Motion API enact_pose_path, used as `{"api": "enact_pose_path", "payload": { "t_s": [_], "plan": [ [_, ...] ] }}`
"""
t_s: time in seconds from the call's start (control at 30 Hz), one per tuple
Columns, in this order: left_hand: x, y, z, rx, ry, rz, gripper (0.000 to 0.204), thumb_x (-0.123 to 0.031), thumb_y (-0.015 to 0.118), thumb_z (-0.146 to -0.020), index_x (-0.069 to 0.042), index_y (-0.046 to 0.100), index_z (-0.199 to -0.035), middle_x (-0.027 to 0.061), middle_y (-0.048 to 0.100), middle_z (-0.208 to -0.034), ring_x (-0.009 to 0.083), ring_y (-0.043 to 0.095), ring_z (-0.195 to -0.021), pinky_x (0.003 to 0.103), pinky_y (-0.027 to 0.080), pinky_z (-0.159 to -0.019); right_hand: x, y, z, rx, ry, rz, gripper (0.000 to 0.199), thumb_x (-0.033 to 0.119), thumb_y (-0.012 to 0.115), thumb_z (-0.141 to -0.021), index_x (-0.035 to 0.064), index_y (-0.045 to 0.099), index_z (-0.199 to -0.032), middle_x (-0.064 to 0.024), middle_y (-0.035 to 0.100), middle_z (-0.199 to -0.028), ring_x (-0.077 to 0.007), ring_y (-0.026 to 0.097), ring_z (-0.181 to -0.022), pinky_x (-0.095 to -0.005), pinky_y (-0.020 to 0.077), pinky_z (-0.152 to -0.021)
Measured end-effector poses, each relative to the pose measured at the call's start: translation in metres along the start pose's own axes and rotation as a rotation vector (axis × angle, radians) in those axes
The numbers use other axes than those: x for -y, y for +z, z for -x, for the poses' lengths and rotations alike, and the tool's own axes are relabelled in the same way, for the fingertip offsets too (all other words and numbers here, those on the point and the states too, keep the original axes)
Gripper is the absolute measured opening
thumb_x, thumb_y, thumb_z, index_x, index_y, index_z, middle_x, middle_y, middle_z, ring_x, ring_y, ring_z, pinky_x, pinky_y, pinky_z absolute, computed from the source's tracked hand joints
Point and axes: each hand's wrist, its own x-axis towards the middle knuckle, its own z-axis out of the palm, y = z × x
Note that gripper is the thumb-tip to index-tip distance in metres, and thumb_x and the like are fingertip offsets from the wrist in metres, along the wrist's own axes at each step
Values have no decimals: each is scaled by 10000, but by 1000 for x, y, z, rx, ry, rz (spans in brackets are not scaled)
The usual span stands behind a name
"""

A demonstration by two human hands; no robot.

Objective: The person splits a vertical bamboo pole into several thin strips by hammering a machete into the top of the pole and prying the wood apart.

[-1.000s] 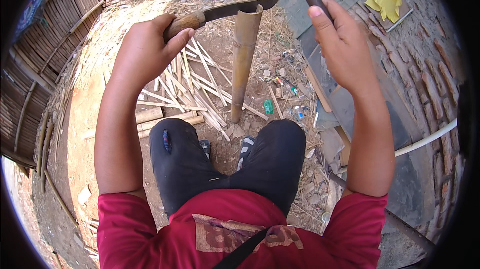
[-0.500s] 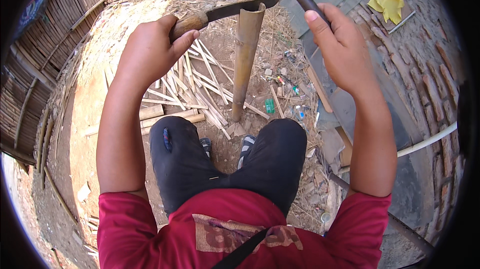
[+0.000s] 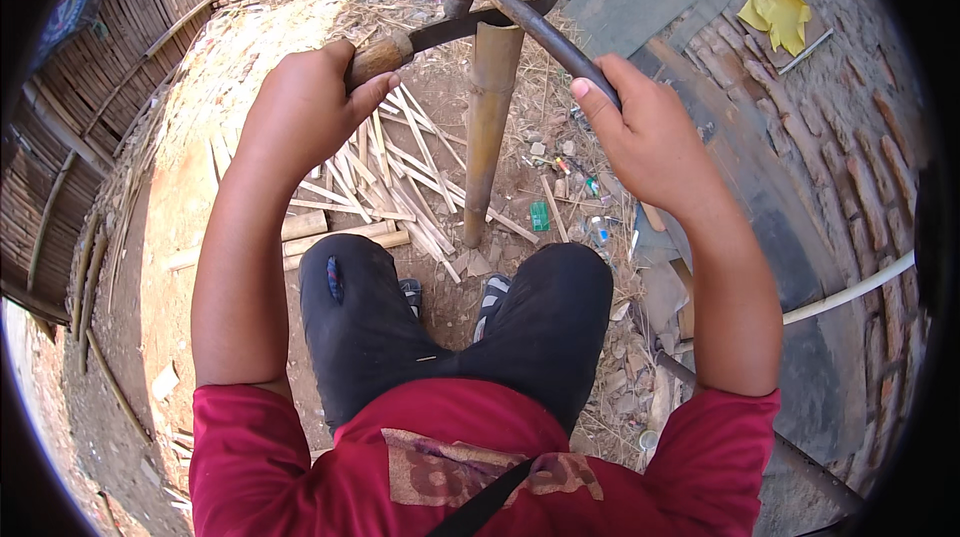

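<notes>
My left hand (image 3: 318,102) is closed round the wooden handle of a machete (image 3: 432,34), whose dark blade lies across the top end of a bamboo pole (image 3: 490,127). The pole stands upright on the ground in front of my knees, leaning slightly. In my right hand (image 3: 645,127) is a hammer (image 3: 545,32), gripped by its dark handle. Its metal head is above the blade, just left of the pole's top; whether it touches the blade I cannot tell.
Split bamboo strips (image 3: 400,167) lie in a loose pile left of the pole, beside thicker bamboo pieces (image 3: 300,227). Litter and a green plastic piece (image 3: 540,215) are on the ground. At the right stand dark boards (image 3: 770,207), a brick wall (image 3: 850,137) and a yellow sheet (image 3: 775,12).
My right hand has swung down and left, bringing the hammer head into view over the machete blade. The left hand and the bamboo pole have barely shifted.
</notes>
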Motion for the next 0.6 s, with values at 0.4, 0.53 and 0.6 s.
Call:
{"api": "enact_pose_path", "payload": {
  "t_s": [0.4, 0.53, 0.6],
  "plan": [
    [1, 4, 1, -2, 7, -20, 481, -426, 756, -921, 34, 637, -848, 225, 631, -679, 391, 632, -651, 467, 503, -654, -2, -6, -8, -132, -39, -26, 394, 385, 537, -1071, -1, 604, -1029, -137, 573, -670, -279, 579, -622, -419, 454, -613],
    [1, 8, 2, 25, -22, -9, 480, -422, 756, -920, 38, 638, -851, 226, 638, -684, 404, 642, -673, 471, 510, -673, 2, -12, -13, -202, 11, -132, 396, 371, 548, -1062, -16, 605, -997, -182, 605, -696, -361, 607, -641, -455, 456, -620],
    [-5, 2, 0, 24, -11, 3, 475, -417, 755, -920, 40, 639, -854, 229, 641, -689, 413, 645, -684, 472, 513, -679, 1, 1, -5, -59, -10, -8, 407, 377, 558, -1061, -22, 613, -1001, -151, 584, -674, -292, 581, -603, -425, 446, -603]
  ]
}}
